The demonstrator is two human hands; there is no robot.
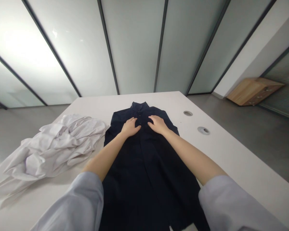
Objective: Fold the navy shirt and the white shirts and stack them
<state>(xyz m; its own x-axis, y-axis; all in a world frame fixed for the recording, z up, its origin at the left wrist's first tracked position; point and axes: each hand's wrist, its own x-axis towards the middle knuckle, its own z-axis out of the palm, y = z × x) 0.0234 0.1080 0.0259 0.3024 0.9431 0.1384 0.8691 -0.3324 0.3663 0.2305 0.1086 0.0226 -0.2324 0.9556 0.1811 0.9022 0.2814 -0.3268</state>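
A dark navy shirt (144, 173) lies spread on the white table, its collar (139, 105) at the far end and its hem towards me. My left hand (130, 127) rests on the upper front, just left of the button line, with fingers stretched out. On the other side of that line, my right hand (157, 124) lies on the cloth, its fingers also apart. Neither hand has cloth gathered in it. Small buttons or fastenings show near the collar between the hands. Both forearms reach across the garment and hide parts of it.
Left of the shirt lies a crumpled heap of white cloth (62, 144), running over the left part of the table (231, 166). Two round cable holes (188, 113) sit on the right. Frosted glass panels (135, 48) stand behind; a wooden cabinet (252, 91) is at far right.
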